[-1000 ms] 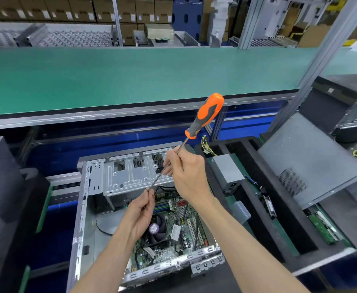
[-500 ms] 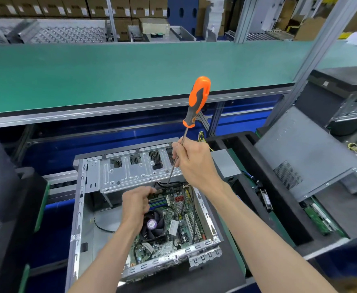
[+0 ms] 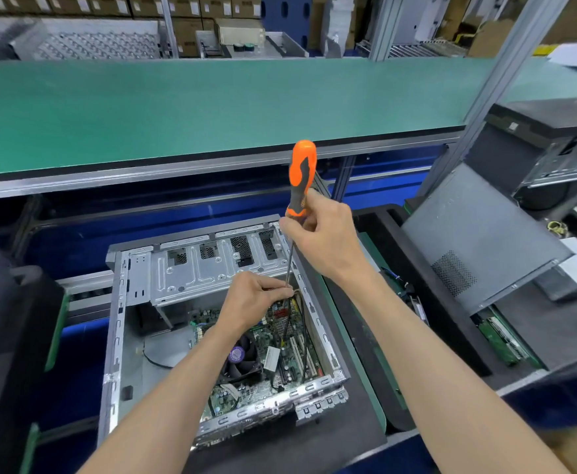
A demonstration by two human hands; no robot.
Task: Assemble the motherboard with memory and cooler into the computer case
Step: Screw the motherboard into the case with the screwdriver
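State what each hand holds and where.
Right hand grips the screwdriver at the handle's base; left hand pinches its shaft near the tip.

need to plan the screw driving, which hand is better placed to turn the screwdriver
Right. The right hand already grips the screwdriver just under its orange handle, standing nearly upright. The left hand pinches the shaft low over the motherboard, suited to steadying the tip.

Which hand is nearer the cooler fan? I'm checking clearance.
Left. The left hand hovers just above the cooler fan, at the screwdriver tip; the right hand is higher, near the handle.
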